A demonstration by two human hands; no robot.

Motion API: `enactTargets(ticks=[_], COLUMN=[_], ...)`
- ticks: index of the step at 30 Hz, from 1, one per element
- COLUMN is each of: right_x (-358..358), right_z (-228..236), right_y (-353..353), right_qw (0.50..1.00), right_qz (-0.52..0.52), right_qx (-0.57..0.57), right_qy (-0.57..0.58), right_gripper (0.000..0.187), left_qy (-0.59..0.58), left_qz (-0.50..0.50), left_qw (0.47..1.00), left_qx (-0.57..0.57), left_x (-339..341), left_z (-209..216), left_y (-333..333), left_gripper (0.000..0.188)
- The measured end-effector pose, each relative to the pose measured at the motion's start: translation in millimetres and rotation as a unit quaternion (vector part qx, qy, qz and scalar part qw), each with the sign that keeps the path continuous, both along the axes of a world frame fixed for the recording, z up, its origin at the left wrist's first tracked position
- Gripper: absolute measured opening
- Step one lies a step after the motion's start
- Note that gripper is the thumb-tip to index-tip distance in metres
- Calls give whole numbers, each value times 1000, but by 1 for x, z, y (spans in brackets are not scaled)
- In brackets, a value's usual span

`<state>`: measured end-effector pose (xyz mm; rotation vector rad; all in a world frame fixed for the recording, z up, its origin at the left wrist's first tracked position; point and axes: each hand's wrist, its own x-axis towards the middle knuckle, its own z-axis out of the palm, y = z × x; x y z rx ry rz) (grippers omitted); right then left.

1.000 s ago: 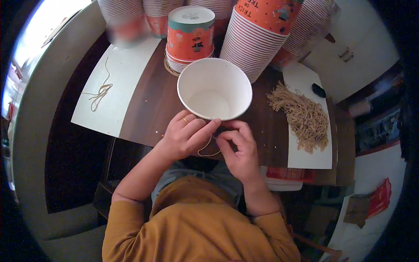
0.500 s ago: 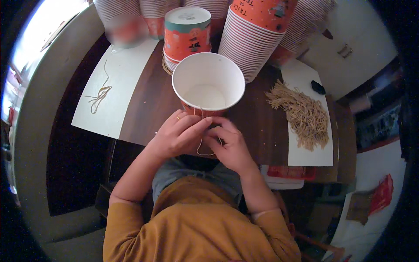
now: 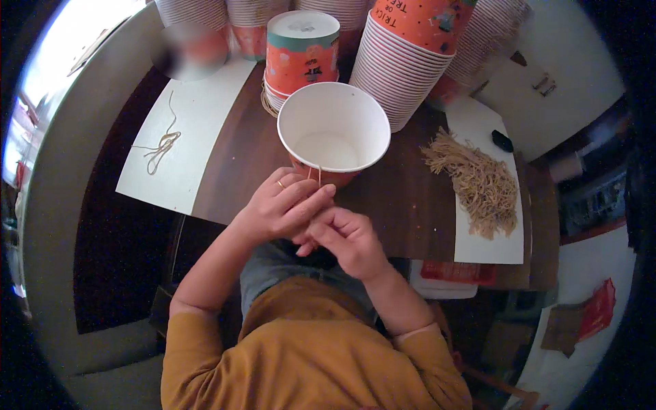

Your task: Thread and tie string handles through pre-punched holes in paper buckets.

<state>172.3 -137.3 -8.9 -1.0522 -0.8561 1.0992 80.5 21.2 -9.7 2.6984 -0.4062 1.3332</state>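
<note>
A paper bucket (image 3: 333,130), white inside and orange outside, stands on the brown table in front of me with its mouth tilted toward me. Two strands of thin beige string (image 3: 319,176) come from its near side and run down to my fingers. My left hand (image 3: 287,205), with a ring on one finger, is closed on the string close against the bucket's wall. Just right of it, my right hand (image 3: 348,239) pinches at the same string, its fingertips touching the left hand's. The string between the fingers is mostly hidden.
Behind the bucket stand an upside-down orange bucket stack (image 3: 303,61) and a tall leaning stack of buckets (image 3: 403,75). A heap of cut strings (image 3: 478,188) covers a white board at right, near a black object (image 3: 502,141). Loose string (image 3: 162,145) lies on the left board.
My right hand has turned and drawn in against the left, its fingers now closed together. The string loop that hung below the hands is no longer visible. The view has shifted slightly.
</note>
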Motion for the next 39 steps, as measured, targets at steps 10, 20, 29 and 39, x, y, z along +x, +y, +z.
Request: enactTargets(ticks=[10,20,29,39], right_x=[29,-8,-11,-17], right_z=[2,-39,-24,-8], right_y=[9,54,74,72], right_qw=[930,907,906,994], right_qz=[-263,-281,-265,-50], right_qx=[34,76,55,-7], right_qy=[-255,-305,-324,99], right_gripper=[6,12,15,20], left_qy=[-45,-155,-104,-97], left_qz=[12,243,-16,24], left_qw=[975,902,580,673], left_qx=[-217,-321,-808,-733], left_x=[-7,-20,-25,-32], left_z=[-16,-23,-13,-15], left_y=[-10,-27,-30,-27], left_gripper=[25,18,12,16])
